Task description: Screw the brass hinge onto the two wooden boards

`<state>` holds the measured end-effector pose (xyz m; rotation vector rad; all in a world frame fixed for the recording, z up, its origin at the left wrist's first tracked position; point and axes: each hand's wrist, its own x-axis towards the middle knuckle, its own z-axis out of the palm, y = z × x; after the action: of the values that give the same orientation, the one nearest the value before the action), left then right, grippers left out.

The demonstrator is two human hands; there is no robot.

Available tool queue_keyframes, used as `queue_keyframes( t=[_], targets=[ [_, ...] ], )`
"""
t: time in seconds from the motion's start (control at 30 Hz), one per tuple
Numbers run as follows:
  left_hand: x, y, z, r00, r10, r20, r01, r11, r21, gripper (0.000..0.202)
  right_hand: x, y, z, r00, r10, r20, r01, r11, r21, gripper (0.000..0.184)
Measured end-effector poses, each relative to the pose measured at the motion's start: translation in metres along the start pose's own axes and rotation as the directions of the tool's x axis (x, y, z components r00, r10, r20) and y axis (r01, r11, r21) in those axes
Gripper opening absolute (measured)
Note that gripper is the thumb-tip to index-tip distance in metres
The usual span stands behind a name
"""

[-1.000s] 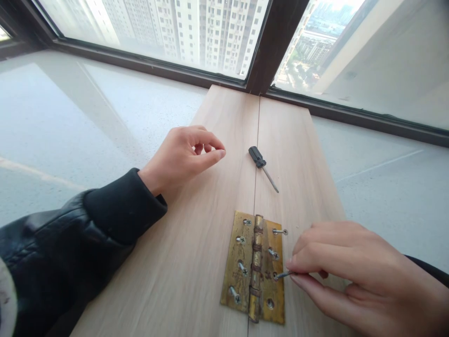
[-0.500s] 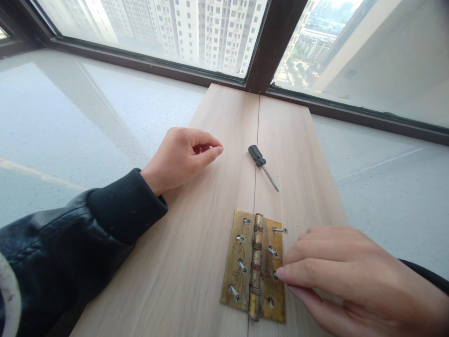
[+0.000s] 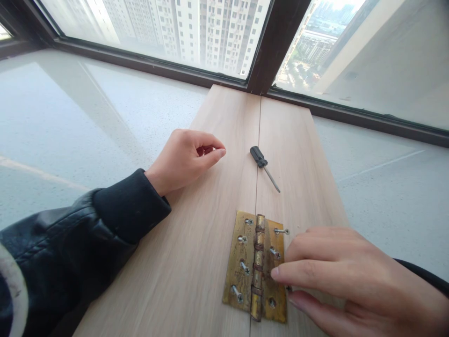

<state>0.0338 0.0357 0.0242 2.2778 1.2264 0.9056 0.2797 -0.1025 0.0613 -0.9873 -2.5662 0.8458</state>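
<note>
A worn brass hinge (image 3: 257, 267) lies unfolded across the seam between two pale wood boards (image 3: 196, 234). Loose crosshead screws stand tilted in several of its holes, such as the screw (image 3: 237, 293) at the lower left. My right hand (image 3: 336, 276) reaches over the right leaf, index finger and thumb apart. Between them shows a small screw head (image 3: 288, 289); its shank is hidden under the finger. My left hand (image 3: 189, 159) rests on the left board, thumb and index pinched together; whatever they hold, if anything, is hidden. A black-handled screwdriver (image 3: 258, 158) lies beyond the hinge, across the seam.
The boards lie on a glossy white speckled sill (image 3: 115, 112) that extends to both sides. Behind them rises a dark window frame (image 3: 261, 51) with glass panes and tall buildings outside. The lowest right hinge hole (image 3: 272, 303) has no screw standing in it.
My right index fingertip has shifted slightly left over the hinge, and the finger and thumb have spread. The screw head by them now shows farther right. My left hand keeps its pinch.
</note>
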Motion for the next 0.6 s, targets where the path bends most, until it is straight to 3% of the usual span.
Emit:
queue_keyframes(
  t=[0.07, 0.23, 0.43, 0.6],
  targets=[
    [0.0, 0.0005, -0.0001, 1.0, -0.003, 0.003, 0.003, 1.0, -0.006, 0.017, 0.0015, 0.0006, -0.0004, 0.999, 0.002, 0.04, -0.003, 1.0, 0.025, 0.031],
    [0.0003, 0.0013, -0.0005, 1.0, -0.006, 0.011, 0.006, 1.0, -0.015, 0.018, 0.0011, 0.0068, -0.0017, 0.995, 0.041, 0.088, -0.04, 0.999, -0.011, 0.019],
    [0.0, 0.0002, 0.0, 1.0, 0.001, 0.011, -0.001, 1.0, -0.002, 0.018, -0.0033, 0.008, -0.0006, 1.0, 0.021, -0.006, -0.021, 1.0, -0.006, 0.014],
    [-0.0004, 0.0004, 0.0004, 1.0, -0.004, 0.01, 0.004, 1.0, -0.004, 0.018, 0.0003, 0.0058, -0.0003, 0.999, 0.007, 0.052, -0.009, 0.999, 0.04, 0.023]
  ],
)
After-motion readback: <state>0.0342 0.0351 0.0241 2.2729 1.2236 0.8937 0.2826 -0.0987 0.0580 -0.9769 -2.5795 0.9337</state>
